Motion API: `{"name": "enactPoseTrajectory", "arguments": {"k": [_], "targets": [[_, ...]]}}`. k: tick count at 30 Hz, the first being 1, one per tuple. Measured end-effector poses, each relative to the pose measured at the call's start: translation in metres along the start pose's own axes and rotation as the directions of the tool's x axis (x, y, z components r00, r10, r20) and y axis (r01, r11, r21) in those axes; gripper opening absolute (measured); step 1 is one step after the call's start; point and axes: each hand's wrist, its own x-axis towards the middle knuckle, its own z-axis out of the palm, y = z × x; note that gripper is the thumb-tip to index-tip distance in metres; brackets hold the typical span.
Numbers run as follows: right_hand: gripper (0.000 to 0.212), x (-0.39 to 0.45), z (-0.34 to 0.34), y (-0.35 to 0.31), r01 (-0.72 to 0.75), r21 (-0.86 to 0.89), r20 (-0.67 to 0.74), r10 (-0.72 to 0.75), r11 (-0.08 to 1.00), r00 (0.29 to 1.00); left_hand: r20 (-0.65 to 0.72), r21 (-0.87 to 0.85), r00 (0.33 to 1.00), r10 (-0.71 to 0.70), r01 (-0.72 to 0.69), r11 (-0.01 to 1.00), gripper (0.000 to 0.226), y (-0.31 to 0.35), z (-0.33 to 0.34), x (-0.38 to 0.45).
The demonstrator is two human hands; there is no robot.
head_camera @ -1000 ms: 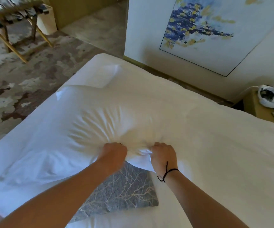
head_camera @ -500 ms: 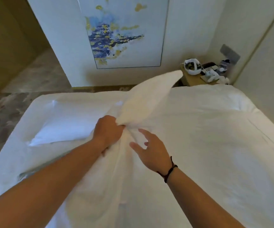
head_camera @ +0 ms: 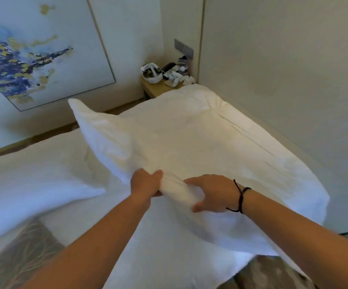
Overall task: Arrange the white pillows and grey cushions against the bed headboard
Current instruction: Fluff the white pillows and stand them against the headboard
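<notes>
A large white pillow (head_camera: 189, 142) hangs lifted over the head end of the bed (head_camera: 162, 253), one corner pointing up to the left. My left hand (head_camera: 147, 183) grips a bunch of its near edge. Right beside it, my right hand (head_camera: 212, 192) curls round the same edge, thumb underneath. A second white pillow (head_camera: 33, 184) lies flat on the bed at the left. Part of a grey cushion (head_camera: 18, 257) with a pale branch pattern shows at the lower left, under that pillow. The pale padded headboard (head_camera: 283, 90) fills the right side.
A wooden bedside table (head_camera: 158, 88) in the far corner carries a white headset, a phone and small items. A large blue and yellow painting (head_camera: 33, 55) hangs on the left wall. A mottled grey patch (head_camera: 273, 272) shows below the lifted pillow at the bottom right.
The pillow has swung up and to the right, toward the headboard. My right hand, open half a second ago, now holds the pillow's edge again. The view has turned right.
</notes>
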Motion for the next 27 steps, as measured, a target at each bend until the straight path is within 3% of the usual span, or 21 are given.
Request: {"name": "enactPoseTrajectory", "arguments": {"k": [2,5,7,9,12,14,18,20,23,27], "targets": [[0.071,-0.012,0.028,0.033,-0.105,-0.053,-0.037,0.103,0.993,0.994,0.098,0.099,0.995,-0.026,0.016,0.995,0.022,-0.017,0.026,-0.004],[0.060,-0.030,0.078,0.052,-0.235,-0.066,-0.289,0.207,0.970,0.935,0.168,0.260,0.986,0.017,-0.061,0.964,0.036,-0.027,0.042,0.001],[0.067,-0.035,0.100,0.045,-0.296,-0.158,-0.470,0.192,0.942,0.862,0.195,0.372,0.978,0.068,-0.138,0.918,0.056,-0.025,0.043,0.008],[0.072,-0.031,0.110,0.037,-0.281,-0.229,-0.550,0.114,0.932,0.827,0.241,0.467,0.959,0.148,-0.248,0.849,0.065,-0.020,0.039,0.010],[0.061,-0.020,0.116,0.033,-0.197,-0.207,-0.480,0.076,0.958,0.874,0.316,0.668,0.884,0.345,-0.465,0.580,0.064,-0.017,0.029,0.010],[0.070,-0.014,0.114,0.038,-0.181,-0.099,-0.391,0.129,0.978,0.911,0.328,0.751,0.822,0.466,-0.526,0.399,0.060,-0.017,0.023,0.009],[0.091,-0.013,0.110,0.049,-0.217,-0.088,-0.399,0.166,0.972,0.902,0.438,0.743,0.614,0.656,-0.659,0.120,0.063,-0.016,0.016,0.009],[0.099,-0.012,0.108,0.051,-0.243,-0.073,-0.417,0.192,0.967,0.888,0.540,0.705,0.577,0.612,-0.707,0.045,0.072,-0.015,0.013,0.015],[0.110,-0.006,0.107,0.058,-0.278,-0.062,-0.423,0.227,0.959,0.877,0.695,0.673,0.570,0.439,-0.730,-0.117,0.079,-0.013,0.008,0.027],[0.119,0.011,0.102,0.073,-0.278,-0.021,-0.421,0.243,0.960,0.874,0.752,0.649,0.585,0.305,-0.738,-0.183,0.081,-0.017,0.006,0.045]]}}
